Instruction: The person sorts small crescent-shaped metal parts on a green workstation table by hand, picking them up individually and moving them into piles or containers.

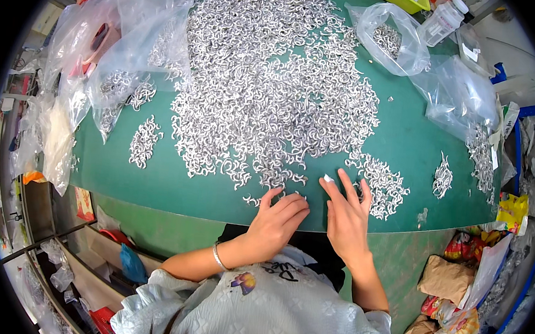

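Observation:
A large heap of small curved silver metal pieces [272,88] covers the middle of a green table [174,186]. My left hand [276,219] lies flat at the table's near edge, fingers spread, its fingertips touching a few loose pieces at the heap's front. My right hand [347,218] rests beside it, fingers extended, reaching into a smaller patch of the same pieces [382,186] to its right. Neither hand visibly grips anything. A thin bracelet sits on my left wrist.
Clear plastic bags [122,42] with more metal pieces lie at the left and back right [403,44]. A clear plastic bottle [442,21] stands at the back right. Small separate piles [143,141] [443,176] sit on the table. Snack wrappers [456,282] fill a bin at lower right.

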### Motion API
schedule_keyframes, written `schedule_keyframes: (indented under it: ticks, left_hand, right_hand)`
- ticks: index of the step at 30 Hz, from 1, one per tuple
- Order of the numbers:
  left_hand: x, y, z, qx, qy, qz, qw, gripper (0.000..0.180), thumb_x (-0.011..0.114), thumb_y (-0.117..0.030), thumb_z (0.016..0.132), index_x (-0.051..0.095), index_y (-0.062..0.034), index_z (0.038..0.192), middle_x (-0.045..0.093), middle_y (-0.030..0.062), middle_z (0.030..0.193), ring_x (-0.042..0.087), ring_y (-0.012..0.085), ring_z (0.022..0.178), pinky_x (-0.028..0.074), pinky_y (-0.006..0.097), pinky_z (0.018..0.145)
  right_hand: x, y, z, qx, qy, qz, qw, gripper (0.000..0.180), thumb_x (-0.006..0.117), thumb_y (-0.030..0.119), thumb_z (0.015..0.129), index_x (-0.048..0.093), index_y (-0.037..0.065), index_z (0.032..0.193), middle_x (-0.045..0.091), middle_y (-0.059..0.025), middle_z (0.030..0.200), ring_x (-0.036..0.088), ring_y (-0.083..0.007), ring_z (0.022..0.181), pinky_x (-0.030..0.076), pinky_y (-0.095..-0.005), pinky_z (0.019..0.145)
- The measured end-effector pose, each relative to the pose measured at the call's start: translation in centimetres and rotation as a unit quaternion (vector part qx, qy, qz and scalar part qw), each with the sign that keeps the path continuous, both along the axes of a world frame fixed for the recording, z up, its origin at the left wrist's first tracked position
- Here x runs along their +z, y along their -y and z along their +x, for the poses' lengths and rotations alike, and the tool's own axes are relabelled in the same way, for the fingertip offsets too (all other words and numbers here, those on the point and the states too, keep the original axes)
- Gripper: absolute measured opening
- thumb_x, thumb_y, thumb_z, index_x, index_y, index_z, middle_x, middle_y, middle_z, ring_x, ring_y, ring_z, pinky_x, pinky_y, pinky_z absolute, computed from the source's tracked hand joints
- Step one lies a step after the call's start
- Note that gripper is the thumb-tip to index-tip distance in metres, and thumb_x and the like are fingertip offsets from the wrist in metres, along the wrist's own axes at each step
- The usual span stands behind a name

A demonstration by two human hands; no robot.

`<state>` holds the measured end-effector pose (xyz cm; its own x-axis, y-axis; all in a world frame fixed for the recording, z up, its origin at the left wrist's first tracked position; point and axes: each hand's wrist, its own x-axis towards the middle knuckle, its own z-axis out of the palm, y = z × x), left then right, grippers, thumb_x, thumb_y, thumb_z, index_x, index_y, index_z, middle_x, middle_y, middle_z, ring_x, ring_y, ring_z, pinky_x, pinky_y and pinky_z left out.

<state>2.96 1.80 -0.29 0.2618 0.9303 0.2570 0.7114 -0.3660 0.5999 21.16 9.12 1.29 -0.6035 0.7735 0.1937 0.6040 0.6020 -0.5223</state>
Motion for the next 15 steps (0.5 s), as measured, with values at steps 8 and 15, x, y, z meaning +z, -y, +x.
schedule_keyframes:
  ticks: [8, 15]
  left_hand:
    - [0.2, 0.5, -0.4, 0.067, 0.030, -0.002, 0.997, 0.029, 0.069, 0.002, 0.079, 0.067, -0.0041, 0.107, 0.063, 0.0056, 0.111, 0.059, 0.0230, 0.111, 0.030, 0.048, 0.104]
    - [0.7, -0.6, 0.6, 0.091, 0.044, 0.015, 0.995, 0.030, 0.070, 0.001, 0.080, 0.067, -0.0045, 0.109, 0.064, 0.0067, 0.116, 0.059, 0.0238, 0.112, 0.031, 0.046, 0.103]
  right_hand:
    - [0.2, 0.3, 0.0, -0.011, -0.021, -0.012, 1.000, 0.040, 0.058, -0.004, 0.087, 0.056, -0.002, 0.127, 0.067, -0.0114, 0.118, 0.050, -0.0319, 0.131, 0.025, -0.0561, 0.111]
    - [-0.1, 1.3, 0.5, -0.042, -0.042, -0.023, 0.998, 0.039, 0.056, -0.002, 0.089, 0.054, -0.003, 0.129, 0.066, -0.0115, 0.121, 0.048, -0.0327, 0.133, 0.023, -0.0579, 0.111]
